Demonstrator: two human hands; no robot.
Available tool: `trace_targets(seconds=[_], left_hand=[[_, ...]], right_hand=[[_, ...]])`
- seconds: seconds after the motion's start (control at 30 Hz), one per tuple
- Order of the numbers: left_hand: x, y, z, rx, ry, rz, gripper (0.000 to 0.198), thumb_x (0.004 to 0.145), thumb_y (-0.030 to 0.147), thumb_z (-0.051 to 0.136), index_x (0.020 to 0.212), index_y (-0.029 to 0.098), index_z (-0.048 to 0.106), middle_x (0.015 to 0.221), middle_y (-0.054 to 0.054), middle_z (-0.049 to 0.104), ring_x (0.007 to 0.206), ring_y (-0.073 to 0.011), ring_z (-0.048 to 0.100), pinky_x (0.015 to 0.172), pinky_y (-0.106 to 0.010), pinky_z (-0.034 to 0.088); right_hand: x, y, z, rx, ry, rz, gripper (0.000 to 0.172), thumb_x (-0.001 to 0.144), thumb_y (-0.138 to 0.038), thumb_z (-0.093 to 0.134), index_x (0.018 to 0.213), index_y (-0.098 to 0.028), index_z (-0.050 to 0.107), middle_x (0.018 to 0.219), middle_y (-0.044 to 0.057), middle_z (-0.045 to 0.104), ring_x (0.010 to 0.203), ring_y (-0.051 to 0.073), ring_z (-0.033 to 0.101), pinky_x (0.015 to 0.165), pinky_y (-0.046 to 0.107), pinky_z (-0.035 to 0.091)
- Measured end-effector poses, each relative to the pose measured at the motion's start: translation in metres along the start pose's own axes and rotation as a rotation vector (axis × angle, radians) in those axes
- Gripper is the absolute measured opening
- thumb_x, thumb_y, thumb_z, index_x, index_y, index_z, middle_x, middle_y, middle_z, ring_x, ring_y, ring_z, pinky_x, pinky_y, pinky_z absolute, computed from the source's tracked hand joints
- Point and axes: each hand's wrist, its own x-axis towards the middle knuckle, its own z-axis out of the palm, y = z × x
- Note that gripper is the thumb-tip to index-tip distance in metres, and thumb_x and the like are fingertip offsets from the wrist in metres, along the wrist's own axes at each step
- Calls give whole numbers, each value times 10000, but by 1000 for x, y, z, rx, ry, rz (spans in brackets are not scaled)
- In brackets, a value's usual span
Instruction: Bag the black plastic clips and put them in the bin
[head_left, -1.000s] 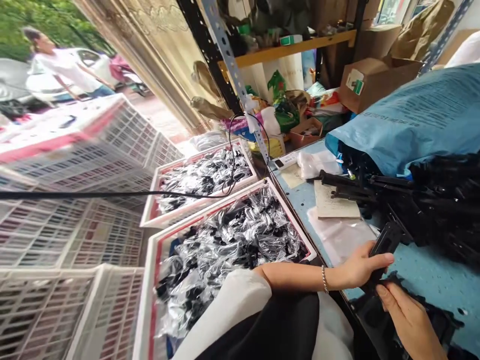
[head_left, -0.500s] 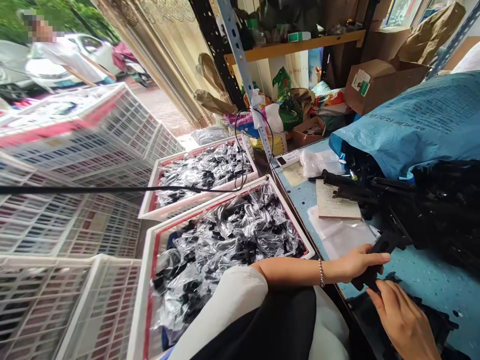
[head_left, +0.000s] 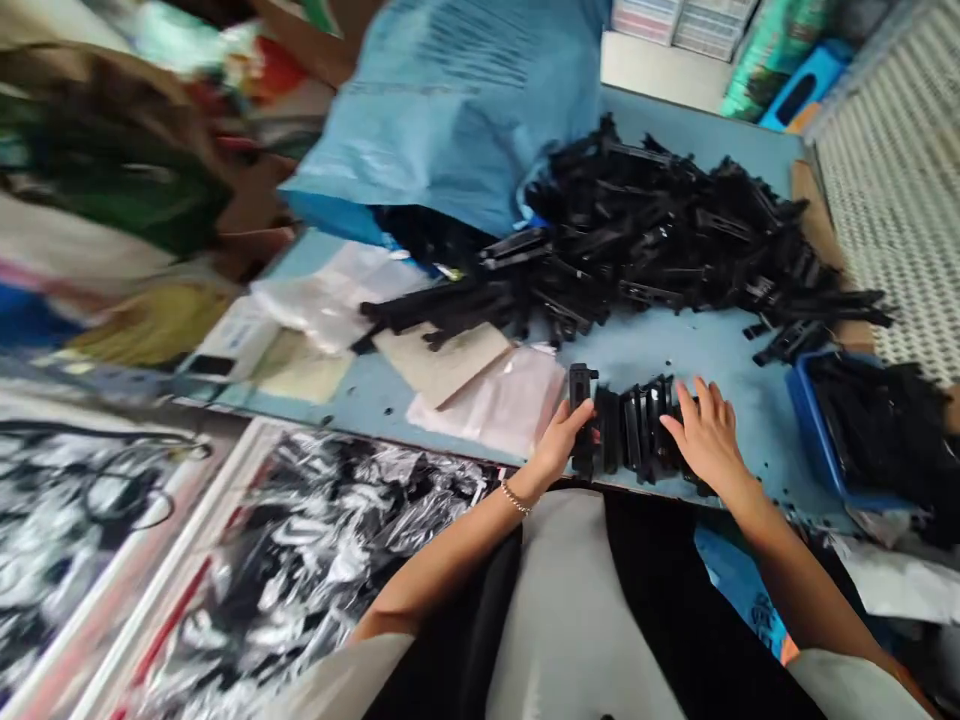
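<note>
Crates, lower left: White crates point(head_left: 176, 567) stand beside the table, filled with dark pieces in clear wrapping point(head_left: 322, 550).
Blue sack, back: A large blue sack point(head_left: 465, 110) lies on the blue table point(head_left: 720, 355), with dark pieces at its mouth.
Card and bags, left of the hands: A tan card point(head_left: 439, 362) overlaps a flat batch of clear bags point(head_left: 525, 395).
Left hand: The left hand point(head_left: 561, 440), a beaded bracelet point(head_left: 516, 497) at its wrist, is closed around a black part point(head_left: 580, 382), thumb across it.
Held part: It is at the table's near edge, its long axis running away from the person, its far end showing beyond the thumb.
Row, between the hands: A row of black parts point(head_left: 639, 430) lies just right of the held one, long axes roughly parallel to it. The left hand is nearer the row's left end, the right hand its right end.
Right hand: The right hand point(head_left: 705, 430) rests palm down over the right end, fingers spread apart; whether it presses is unclear.
Pile, behind the row: A loose heap of black parts point(head_left: 667, 230) points every way.
Tray, far right: A blue tray point(head_left: 808, 430) holds dark items, too blurred to identify.
</note>
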Motion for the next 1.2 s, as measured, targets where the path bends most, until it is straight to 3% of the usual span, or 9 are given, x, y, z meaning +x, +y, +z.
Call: trace_targets(seconds=[0.13, 0.23, 0.33, 0.47, 0.63, 0.73, 0.87, 0.93, 1.2], left_hand=[[13, -15, 25, -30, -70, -62, 499, 768, 586, 790, 944, 187, 548, 715, 40, 609, 545, -107, 600, 538, -251, 535], [10, -2, 29, 11, -165, -90, 503, 792, 586, 768, 995, 160, 593, 714, 19, 635, 516, -104, 589, 498, -242, 515], [-4, 28, 14, 148, -405, -217, 601, 779, 650, 751, 1042, 119, 648, 734, -32, 684, 467, -117, 595, 426, -232, 468], [-24, 58, -11, 373, -800, -515, 582, 805, 659, 714, 902, 84, 712, 735, -116, 726, 435, -138, 588, 385, -239, 450], [-38, 62, -35, 362, -873, -668, 700, 854, 729, 568, 1137, 107, 718, 742, -111, 734, 423, -141, 552, 404, -258, 446], [-43, 61, -50, 509, -669, -398, 722, 926, 744, 413, 1076, 115, 734, 801, -133, 742, 565, -186, 640, 531, -302, 517], [-32, 58, -70, 987, 151, 416, 428, 973, 534, 521, 1024, 161, 726, 1025, -135, 722, 953, -258, 673, 840, -379, 555], [-19, 56, -79, 1266, 376, 589, 277, 941, 400, 612, 1016, 157, 721, 1127, -165, 691, 1073, -304, 640, 895, -412, 540], [3, 58, -93, 1465, 332, 560, 170, 907, 328, 681, 960, 167, 700, 1027, -123, 704, 953, -265, 663, 789, -334, 519]], right_hand=[[-23, 45, 26, 128, -65, 235, 582, 1060, -435, 360, 1561, -139, 377, 1596, 262, 377, 1471, 432, 387, 1123, 671, 401], [-24, 46, 12, 137, -22, 215, 561, 1042, -423, 445, 1546, -176, 422, 1599, 231, 382, 1520, 457, 293, 1156, 722, 330], [-13, 18, -24, 222, 15, -51, 623, 1025, -342, 527, 1604, -233, 321, 1630, 179, 357, 1544, 378, 291, 1222, 626, 333], [6, -33, -58, 401, -154, -540, 757, 963, -256, 660, 1618, -261, 282, 1594, 157, 440, 1468, 324, 451, 1185, 517, 449], [11, -63, -48, 502, -299, -667, 520, 944, -179, 632, 1453, -180, 527, 1383, 158, 645, 1250, 329, 657, 1071, 507, 553], [11, -62, -36, 559, -375, -550, 324, 931, -205, 610, 1252, -201, 656, 1161, 117, 747, 1018, 304, 749, 934, 481, 616], [20, -61, -25, 851, -419, -92, 428, 861, -337, 737, 1260, -242, 613, 1153, 94, 757, 978, 290, 755, 866, 452, 623], [27, -67, -20, 1107, -415, 144, 531, 836, -412, 780, 1294, -252, 564, 1173, 88, 754, 1010, 277, 753, 875, 437, 614], [38, -95, -9, 1612, -405, 452, 537, 727, -583, 839, 1052, -210, 630, 961, 70, 781, 777, 218, 748, 744, 379, 589]])
